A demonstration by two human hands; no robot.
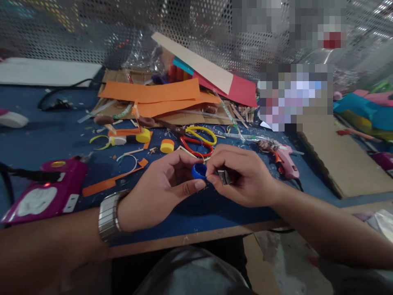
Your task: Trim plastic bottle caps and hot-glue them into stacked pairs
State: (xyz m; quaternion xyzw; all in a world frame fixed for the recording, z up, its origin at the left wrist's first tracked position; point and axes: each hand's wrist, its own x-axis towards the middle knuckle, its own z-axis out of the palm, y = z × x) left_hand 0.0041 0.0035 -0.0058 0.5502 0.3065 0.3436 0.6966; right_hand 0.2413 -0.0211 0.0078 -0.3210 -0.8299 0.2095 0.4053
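My left hand (pixel 162 184), wearing a metal-banded watch (pixel 109 217), grips a small round blue bottle cap (pixel 199 171) between thumb and fingers. The cap's hollow side faces up and toward the right. My right hand (pixel 242 174) is closed, its thumb and fingertips meeting at the cap's right rim. A small dark object with a metal-looking end (pixel 224 177) shows within the right hand's curled fingers; most of it is hidden. Just beyond the hands lie scissors (pixel 199 141) with red and yellow handles and a yellow cap with an orange top (pixel 167 146).
A pink glue gun (pixel 285 159) lies to the right, near a cardboard sheet (pixel 350 164). At left sits a purple power strip (pixel 58 184) with a plug. Orange paper strips (pixel 150 90) and coloured sheets (pixel 242 90) lie at the back, before a perforated metal screen (pixel 92 32).
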